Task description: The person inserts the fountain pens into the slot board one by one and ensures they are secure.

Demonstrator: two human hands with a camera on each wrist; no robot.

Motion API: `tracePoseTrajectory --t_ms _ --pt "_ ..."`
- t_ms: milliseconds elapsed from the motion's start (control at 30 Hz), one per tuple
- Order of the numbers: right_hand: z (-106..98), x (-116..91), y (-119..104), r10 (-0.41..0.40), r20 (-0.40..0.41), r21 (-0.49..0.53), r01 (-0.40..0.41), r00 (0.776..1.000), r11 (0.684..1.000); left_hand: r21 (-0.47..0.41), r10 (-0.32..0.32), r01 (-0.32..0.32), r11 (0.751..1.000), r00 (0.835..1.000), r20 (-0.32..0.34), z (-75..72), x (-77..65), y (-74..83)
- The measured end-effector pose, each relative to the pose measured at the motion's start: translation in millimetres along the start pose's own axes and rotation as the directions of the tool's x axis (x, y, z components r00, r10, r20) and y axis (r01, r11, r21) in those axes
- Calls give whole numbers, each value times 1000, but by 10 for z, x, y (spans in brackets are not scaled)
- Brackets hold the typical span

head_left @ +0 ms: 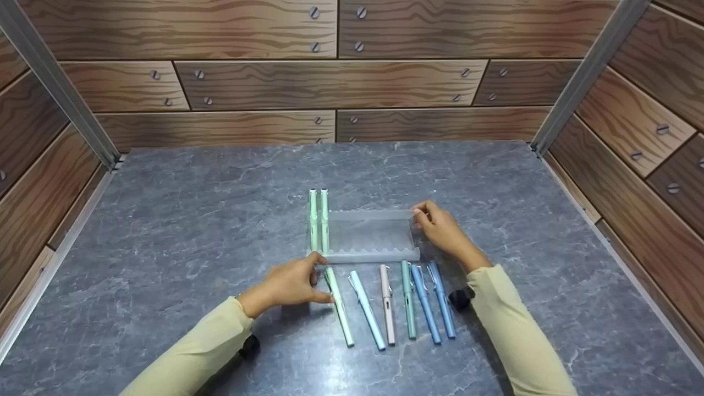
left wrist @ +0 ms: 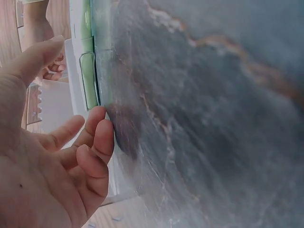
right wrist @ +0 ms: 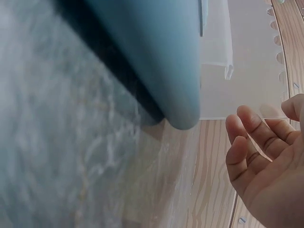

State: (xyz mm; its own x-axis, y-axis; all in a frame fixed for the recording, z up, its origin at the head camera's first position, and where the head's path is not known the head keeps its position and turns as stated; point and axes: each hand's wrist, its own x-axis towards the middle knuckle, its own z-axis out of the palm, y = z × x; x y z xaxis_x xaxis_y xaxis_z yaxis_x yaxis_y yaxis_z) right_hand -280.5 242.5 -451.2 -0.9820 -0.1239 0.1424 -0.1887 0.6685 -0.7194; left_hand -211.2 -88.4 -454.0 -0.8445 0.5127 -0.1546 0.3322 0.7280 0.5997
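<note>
A clear ridged pen tray [head_left: 371, 257] lies mid-table, with two pale green pens [head_left: 313, 220] side by side in its left slots. At its far right corner, my right hand [head_left: 440, 228] pinches the edge between thumb and finger. My left hand [head_left: 291, 280] is spread beside a loose light green pen [head_left: 339, 308], thumb and fingers apart; whether the thumb touches the pen, I cannot tell. In the left wrist view, that light green pen [left wrist: 88, 71] lies beyond the fingertips. Right of it lie a light blue pen [head_left: 367, 311], a pinkish-grey pen [head_left: 387, 308] and a teal pen [head_left: 408, 302].
Two blue pens [head_left: 426, 308] lie at the right end of the loose row, near the right wrist's black camera [head_left: 461, 298]. Wood-patterned walls [head_left: 330, 82] and metal posts enclose the grey marbled table [head_left: 209, 220] at the back and sides.
</note>
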Motion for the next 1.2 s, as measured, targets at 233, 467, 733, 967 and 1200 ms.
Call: tracePoseTrajectory --t_ms 233,467,733,967,1200 --pt "3 -5 1 -9 -7 4 9 1000 1000 1 14 -14 1000 1000 -2 31 24 -17" --pt "-3 -11 10 -2 5 2 2 1000 1000 15 -1 0 1000 1000 16 38 37 8" --pt "-1 -14 11 -10 17 8 10 1000 1000 59 -41 40 997 999 14 53 34 39" --pt "40 -9 25 -4 16 24 4 1000 1000 71 -54 54 996 999 1 85 25 26" --pt "11 -9 7 -7 12 26 7 1000 1000 74 -70 70 995 998 0 66 34 64"
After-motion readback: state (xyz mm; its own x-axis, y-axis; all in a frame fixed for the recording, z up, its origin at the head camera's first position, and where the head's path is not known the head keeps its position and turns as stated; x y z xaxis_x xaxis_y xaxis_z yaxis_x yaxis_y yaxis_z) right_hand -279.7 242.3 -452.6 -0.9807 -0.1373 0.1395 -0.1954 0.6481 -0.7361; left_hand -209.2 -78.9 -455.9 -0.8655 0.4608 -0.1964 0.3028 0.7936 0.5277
